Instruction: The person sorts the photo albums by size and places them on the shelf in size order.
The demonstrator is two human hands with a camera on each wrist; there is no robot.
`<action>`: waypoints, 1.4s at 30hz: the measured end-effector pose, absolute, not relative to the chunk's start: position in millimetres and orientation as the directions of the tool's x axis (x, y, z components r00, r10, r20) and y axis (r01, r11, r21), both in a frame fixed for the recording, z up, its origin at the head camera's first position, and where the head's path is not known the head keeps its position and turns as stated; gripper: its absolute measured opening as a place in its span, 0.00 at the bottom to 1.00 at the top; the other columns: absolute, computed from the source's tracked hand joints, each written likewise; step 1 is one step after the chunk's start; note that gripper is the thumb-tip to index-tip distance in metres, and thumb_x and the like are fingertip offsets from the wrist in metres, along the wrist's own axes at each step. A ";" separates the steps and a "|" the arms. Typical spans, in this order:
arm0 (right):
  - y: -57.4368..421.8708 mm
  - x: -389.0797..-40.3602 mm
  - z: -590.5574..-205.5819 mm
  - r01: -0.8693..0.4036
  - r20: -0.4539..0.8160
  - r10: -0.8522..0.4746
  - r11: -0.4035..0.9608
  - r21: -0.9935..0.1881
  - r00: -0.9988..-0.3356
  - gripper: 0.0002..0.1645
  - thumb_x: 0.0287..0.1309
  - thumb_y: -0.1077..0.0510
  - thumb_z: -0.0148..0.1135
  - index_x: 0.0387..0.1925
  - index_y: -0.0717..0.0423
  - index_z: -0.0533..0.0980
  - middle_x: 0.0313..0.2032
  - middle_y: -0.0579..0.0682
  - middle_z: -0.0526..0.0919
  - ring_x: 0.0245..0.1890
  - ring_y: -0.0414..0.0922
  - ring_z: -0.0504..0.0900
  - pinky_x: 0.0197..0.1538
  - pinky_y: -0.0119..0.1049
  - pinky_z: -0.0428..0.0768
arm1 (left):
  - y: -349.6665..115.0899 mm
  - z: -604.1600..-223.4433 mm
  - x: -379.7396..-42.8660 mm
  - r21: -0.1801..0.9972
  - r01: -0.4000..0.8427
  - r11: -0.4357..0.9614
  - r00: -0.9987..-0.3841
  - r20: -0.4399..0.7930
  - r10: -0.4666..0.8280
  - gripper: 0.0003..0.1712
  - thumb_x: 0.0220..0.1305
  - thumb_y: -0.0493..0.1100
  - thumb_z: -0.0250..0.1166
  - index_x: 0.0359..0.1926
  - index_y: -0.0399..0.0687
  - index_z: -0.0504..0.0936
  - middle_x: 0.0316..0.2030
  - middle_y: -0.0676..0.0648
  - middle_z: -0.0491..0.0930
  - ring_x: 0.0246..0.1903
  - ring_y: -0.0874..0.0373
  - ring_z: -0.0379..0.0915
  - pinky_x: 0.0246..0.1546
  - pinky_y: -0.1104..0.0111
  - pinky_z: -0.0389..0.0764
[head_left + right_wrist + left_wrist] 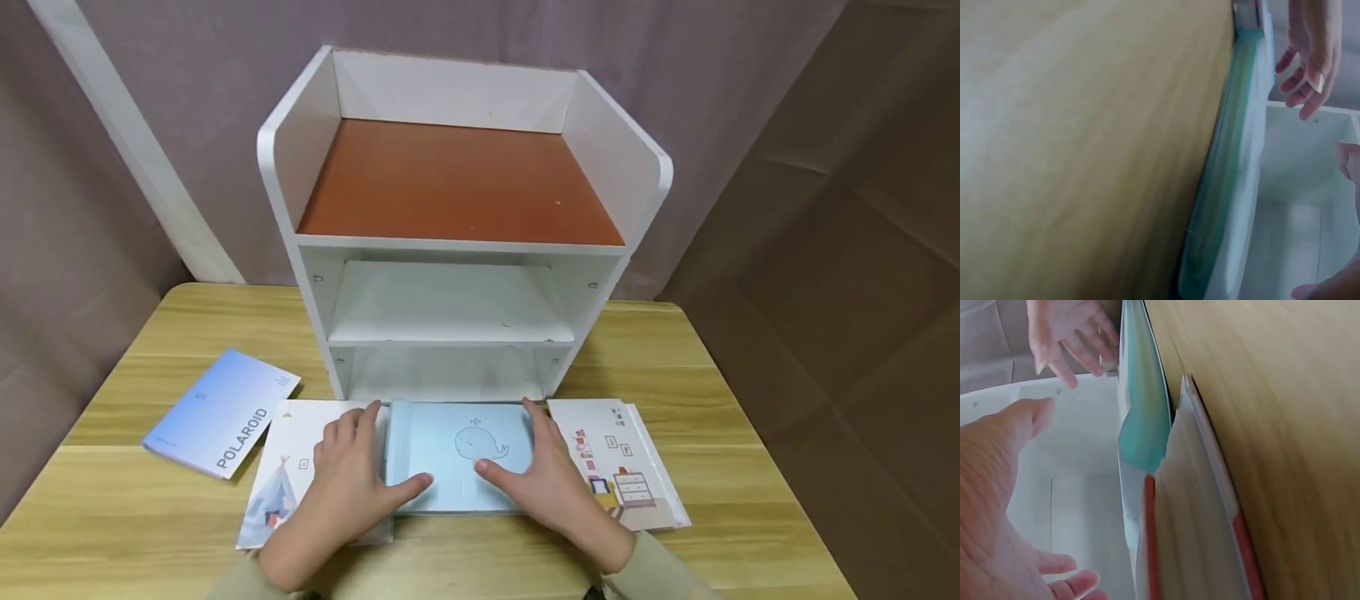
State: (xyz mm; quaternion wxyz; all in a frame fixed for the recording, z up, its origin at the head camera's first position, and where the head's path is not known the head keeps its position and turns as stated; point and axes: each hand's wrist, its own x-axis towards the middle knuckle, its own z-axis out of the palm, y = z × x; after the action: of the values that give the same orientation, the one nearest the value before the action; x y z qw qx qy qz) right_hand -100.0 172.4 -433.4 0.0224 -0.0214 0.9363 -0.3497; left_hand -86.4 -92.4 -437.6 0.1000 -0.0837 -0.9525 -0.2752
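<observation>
A light blue book [431, 454] with a whale drawing lies flat before the shelf unit. Over its left side is my left hand [347, 471], fingers spread and thumb pointing inward. My right hand [546, 483] is over the right side in a matching pose. Both wrist views show a gap between the palms and the covers, and neither hand holds anything. In the left wrist view, the teal page edge of the blue book [1147, 425] appears beside the thicker tent-picture book [1194, 506]. The right wrist view shows that teal edge [1225, 169] too.
A white shelf unit [457, 242] with a reddish-brown top panel [457, 179] stands behind the books. Left of the blue book lies the tent-picture book [288, 450], with a blue POLAROID book [225, 412] farther left. A room-picture book [626, 467] lies on the right.
</observation>
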 end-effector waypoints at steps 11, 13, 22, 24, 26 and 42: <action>172.9 -95.4 -447.9 -0.027 -0.072 -0.086 0.809 -0.587 -0.994 0.83 0.27 0.27 0.77 0.76 0.57 0.42 0.72 0.67 0.44 0.72 0.62 0.45 0.66 0.62 0.56 | -83.9 -447.5 -88.6 0.495 0.192 0.848 -0.979 0.152 0.133 0.66 0.33 0.76 0.72 0.63 0.32 0.66 0.51 0.36 0.68 0.52 0.40 0.60 0.49 0.48 0.64; 173.5 -94.9 -449.6 -0.028 -0.078 -0.089 0.818 -0.574 -0.993 0.84 0.26 0.29 0.79 0.75 0.60 0.42 0.72 0.69 0.43 0.71 0.64 0.44 0.67 0.62 0.55 | -82.8 -449.1 -88.0 0.493 0.198 0.847 -0.978 0.150 0.141 0.65 0.33 0.75 0.73 0.63 0.32 0.67 0.49 0.37 0.68 0.51 0.41 0.60 0.47 0.50 0.64; 175.2 -94.7 -452.2 -0.023 -0.086 -0.086 0.830 -0.558 -0.993 0.86 0.23 0.31 0.81 0.75 0.62 0.41 0.71 0.71 0.44 0.71 0.66 0.45 0.67 0.61 0.55 | -79.8 -453.5 -89.2 0.448 0.206 0.870 -0.978 0.131 0.164 0.68 0.33 0.73 0.75 0.65 0.29 0.64 0.51 0.34 0.69 0.52 0.40 0.59 0.48 0.50 0.63; 176.0 -94.5 -452.7 -0.019 -0.094 -0.086 0.829 -0.558 -0.992 0.86 0.23 0.30 0.80 0.75 0.62 0.41 0.71 0.71 0.44 0.71 0.66 0.44 0.67 0.61 0.54 | -79.3 -454.9 -89.1 0.444 0.218 0.869 -0.975 0.137 0.174 0.68 0.34 0.73 0.75 0.65 0.29 0.64 0.51 0.33 0.70 0.52 0.39 0.59 0.48 0.50 0.63; 176.8 -93.9 -452.7 -0.023 -0.093 -0.090 0.830 -0.557 -0.992 0.86 0.23 0.30 0.80 0.75 0.62 0.40 0.72 0.70 0.44 0.70 0.66 0.45 0.67 0.61 0.55 | -78.9 -455.9 -88.9 0.442 0.225 0.868 -0.973 0.141 0.180 0.68 0.34 0.72 0.75 0.65 0.29 0.64 0.51 0.33 0.70 0.52 0.39 0.60 0.48 0.50 0.63; 173.5 -98.3 -456.8 -0.067 -0.079 -0.130 0.837 -0.542 -0.988 0.86 0.23 0.28 0.77 0.74 0.63 0.42 0.72 0.69 0.46 0.71 0.64 0.44 0.69 0.58 0.53 | -76.9 -426.3 -106.4 0.709 0.001 0.705 -0.987 -0.113 0.115 0.53 0.52 0.56 0.74 0.62 0.19 0.61 0.51 0.24 0.72 0.54 0.33 0.70 0.54 0.46 0.73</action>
State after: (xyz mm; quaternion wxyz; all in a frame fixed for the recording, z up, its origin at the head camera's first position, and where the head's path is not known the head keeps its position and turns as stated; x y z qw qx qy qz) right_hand -98.3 173.5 -456.8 0.0564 -0.0515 0.9568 -0.2804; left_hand -106.4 -76.9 -426.3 -0.0745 -0.0316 -0.9203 -0.3828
